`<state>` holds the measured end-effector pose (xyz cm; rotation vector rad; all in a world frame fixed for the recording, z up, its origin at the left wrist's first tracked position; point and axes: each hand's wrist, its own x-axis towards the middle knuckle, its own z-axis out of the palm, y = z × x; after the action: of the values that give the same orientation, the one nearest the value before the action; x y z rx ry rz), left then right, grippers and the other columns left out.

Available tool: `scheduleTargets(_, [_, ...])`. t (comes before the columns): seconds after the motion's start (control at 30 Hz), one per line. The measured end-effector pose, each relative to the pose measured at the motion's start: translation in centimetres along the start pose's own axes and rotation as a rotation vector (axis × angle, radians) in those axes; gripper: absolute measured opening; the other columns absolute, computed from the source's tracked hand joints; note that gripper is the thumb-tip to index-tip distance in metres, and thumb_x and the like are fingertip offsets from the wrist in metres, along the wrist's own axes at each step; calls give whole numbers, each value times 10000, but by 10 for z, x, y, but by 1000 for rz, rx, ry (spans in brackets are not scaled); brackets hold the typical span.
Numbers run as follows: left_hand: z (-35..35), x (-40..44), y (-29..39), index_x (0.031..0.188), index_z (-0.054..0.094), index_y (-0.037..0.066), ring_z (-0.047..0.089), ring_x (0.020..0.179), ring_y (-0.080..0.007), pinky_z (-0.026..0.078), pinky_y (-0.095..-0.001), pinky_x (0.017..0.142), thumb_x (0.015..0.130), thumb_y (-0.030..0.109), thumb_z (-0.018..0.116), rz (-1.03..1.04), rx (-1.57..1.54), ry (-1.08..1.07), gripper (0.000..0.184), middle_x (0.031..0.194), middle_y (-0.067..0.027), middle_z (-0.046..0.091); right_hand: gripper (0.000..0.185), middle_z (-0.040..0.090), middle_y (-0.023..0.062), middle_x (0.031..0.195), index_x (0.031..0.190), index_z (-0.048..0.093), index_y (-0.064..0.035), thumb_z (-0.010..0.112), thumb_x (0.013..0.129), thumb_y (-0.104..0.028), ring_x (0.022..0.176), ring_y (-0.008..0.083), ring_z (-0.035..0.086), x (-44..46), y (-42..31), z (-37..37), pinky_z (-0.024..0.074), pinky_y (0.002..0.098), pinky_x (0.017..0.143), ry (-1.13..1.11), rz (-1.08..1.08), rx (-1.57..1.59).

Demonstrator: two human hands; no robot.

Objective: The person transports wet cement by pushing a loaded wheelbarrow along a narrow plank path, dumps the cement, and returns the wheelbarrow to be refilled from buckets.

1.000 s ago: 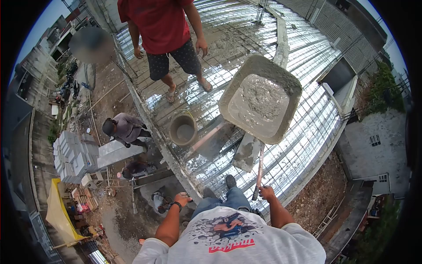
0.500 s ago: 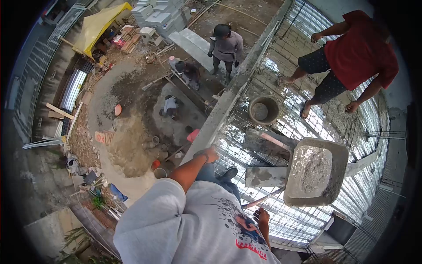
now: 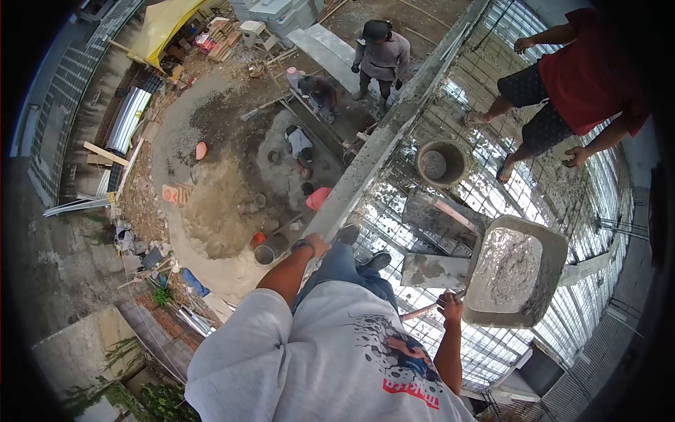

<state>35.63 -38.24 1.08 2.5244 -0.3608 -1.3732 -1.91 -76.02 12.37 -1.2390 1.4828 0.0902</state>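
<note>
Concrete-grey wheelbarrow (image 3: 550, 276) at four o'clock, loaded with wet mix (image 3: 506, 269); keep level against slopping. At its handle (image 3: 420, 312), right hand (image 3: 451, 307), no telling loose from clamped; likewise left hand (image 3: 318, 245) at seven. Mind bucket (image 3: 456, 161) at two.

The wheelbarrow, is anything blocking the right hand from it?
Nothing visible stands between the right hand and the wheelbarrow: in this view the hand overlaps one handle, though its grip is unclear.
</note>
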Motion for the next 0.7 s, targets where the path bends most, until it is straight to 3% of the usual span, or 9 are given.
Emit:
scheduleTargets(0.2, [5, 31, 26, 1160, 654, 19, 576, 1163, -363, 454, -417, 983, 781, 511, 634, 151, -8, 89, 622, 1224, -222, 613, 398, 681, 99, 993, 1117, 606, -40, 595, 924, -389, 829, 218, 666, -17, 23, 6, 524, 383, 708, -11, 86, -21])
scheduleTargets(0.23, [-4, 29, 42, 1197, 627, 11, 566, 1181, -353, 444, -406, 998, 785, 504, 648, 150, -1, 26, 644, 1241, -222, 605, 350, 683, 96, 932, 1101, 616, -10, 588, 942, -321, 783, 196, 674, -22, 30, 4, 520, 340, 627, 23, 109, 5])
scheduleTargets(0.3, [-21, 25, 73, 1273, 574, -6, 547, 1216, -334, 423, -383, 1028, 793, 490, 677, 147, 17, -98, 698, 1274, -220, 590, 353, 676, 103, 938, 1106, 608, -10, 592, 937, -319, 775, 206, 666, -30, 43, 1, 520, 342, 612, 37, 158, 5])
scheduleTargets(0.4, [-14, 33, 85, 1261, 583, -4, 555, 1207, -330, 431, -383, 1018, 796, 494, 677, 192, -106, 2, 688, 1268, -211, 597, 368, 656, 124, 946, 1119, 590, -3, 598, 927, -317, 770, 231, 651, -37, 68, -2, 523, 371, 605, 78, 207, 87])
scheduleTargets(0.5, [-17, 36, 96, 1253, 589, -4, 558, 1206, -317, 433, -381, 1015, 799, 476, 681, 198, -86, -26, 668, 1275, -209, 594, 338, 670, 88, 936, 1094, 617, -49, 573, 937, -346, 756, 206, 660, -42, 89, 0, 534, 364, 639, 108, 250, 129])
scheduleTargets(0.6, [-31, 42, 106, 1257, 580, -18, 577, 1185, -314, 445, -373, 1001, 788, 467, 697, 203, 86, -220, 684, 1257, -200, 610, 340, 672, 99, 964, 1088, 601, -40, 574, 934, -342, 768, 215, 659, -53, 100, 13, 533, 362, 644, 108, 240, 211])
scheduleTargets(0.7, [-23, 53, 90, 1229, 595, -31, 617, 1126, -301, 474, -369, 963, 771, 449, 722, 193, -31, -138, 675, 1200, -190, 646, 326, 666, 95, 939, 1073, 587, -37, 608, 916, -321, 754, 213, 652, -62, 106, 25, 523, 350, 612, 89, 230, 283])
